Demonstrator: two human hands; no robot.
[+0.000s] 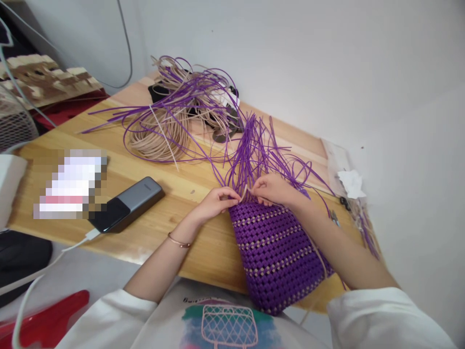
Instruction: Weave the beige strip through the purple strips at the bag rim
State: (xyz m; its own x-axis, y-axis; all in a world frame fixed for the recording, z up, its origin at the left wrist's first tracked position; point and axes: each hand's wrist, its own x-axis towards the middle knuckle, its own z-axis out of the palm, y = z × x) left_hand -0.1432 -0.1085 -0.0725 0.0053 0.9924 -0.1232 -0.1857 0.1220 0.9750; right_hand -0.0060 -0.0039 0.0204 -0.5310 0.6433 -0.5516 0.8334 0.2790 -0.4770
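Note:
A purple woven basket (278, 252) with beige rows lies tilted at the table's front edge, its open weaving edge facing away from me. Loose purple strands (249, 150) fan out from that edge. At its left corner, my left hand (220, 201) pinches near the end of a beige strip (244, 194). Close by on the right, my right hand (272, 189) has its fingers closed on the same beige strip, just above the woven rim. A long beige strand runs down the basket's right side, partly behind my right forearm.
Behind the basket lie a beige coil of strip (160, 135) and a tangle of purple and beige strands (196, 87). A power bank (127, 203) with a white cable and a blurred phone (70, 182) rest on the left. White paper (350, 184) is by the wall at right.

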